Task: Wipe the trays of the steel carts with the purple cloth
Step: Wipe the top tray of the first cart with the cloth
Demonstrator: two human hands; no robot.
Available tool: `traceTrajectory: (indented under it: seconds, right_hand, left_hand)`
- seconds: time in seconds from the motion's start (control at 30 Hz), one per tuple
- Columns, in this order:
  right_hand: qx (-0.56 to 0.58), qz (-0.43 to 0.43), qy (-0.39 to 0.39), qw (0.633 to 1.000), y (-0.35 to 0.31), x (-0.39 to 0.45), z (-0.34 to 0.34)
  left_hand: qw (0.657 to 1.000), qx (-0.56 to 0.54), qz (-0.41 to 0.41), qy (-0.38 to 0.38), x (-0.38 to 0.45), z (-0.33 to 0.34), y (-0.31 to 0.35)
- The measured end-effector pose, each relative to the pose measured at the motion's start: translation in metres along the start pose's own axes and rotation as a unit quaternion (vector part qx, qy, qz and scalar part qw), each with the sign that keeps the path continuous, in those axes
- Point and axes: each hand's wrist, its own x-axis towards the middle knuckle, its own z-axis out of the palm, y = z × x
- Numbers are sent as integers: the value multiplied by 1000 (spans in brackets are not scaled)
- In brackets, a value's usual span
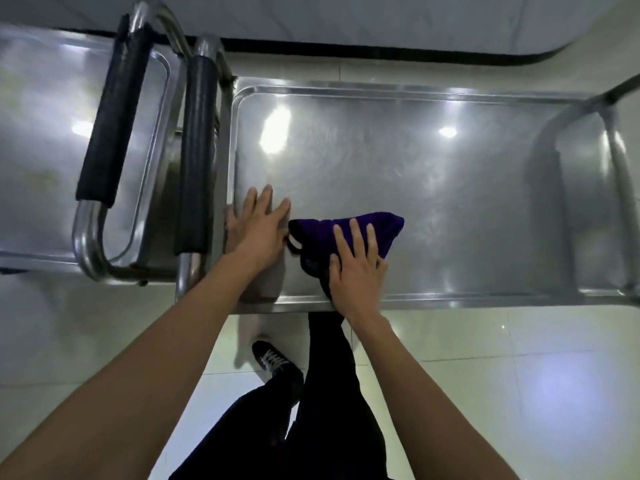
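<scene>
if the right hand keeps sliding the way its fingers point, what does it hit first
Probably nothing soon: the right hand presses the purple cloth flat, fingers pointing across the bare tray. The first stop looks like the tray's raised far rim.

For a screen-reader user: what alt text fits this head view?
Seen from above, the right hand presses a purple cloth flat on a steel cart's top tray, while the left hand rests open by its left rim. A second cart stands alongside.

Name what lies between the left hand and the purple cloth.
Only bare steel tray separates the left hand from the crumpled purple cloth, per the head view.
</scene>
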Motion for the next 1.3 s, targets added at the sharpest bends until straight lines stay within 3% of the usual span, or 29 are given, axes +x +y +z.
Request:
traceTrajectory:
  seconds: [0.3,0.73,1.13,1.3]
  right_hand:
    - [-32,-4,-29,999,-21,-86,20]
    - [-9,0,-60,998,-41,3,-2]
    - [-16,-157,-114,981,-18,57,-29]
    - [-31,-288,-109,951,14,75,-44]
  left_hand:
    - [1000,2,-3,-2,-2,-4,-2]
    - [996,-82,-36,18,4,-27,9]
    - [983,-126,-106,84,13,-24,18]
    - [987,-102,-106,65,4,-19,21]
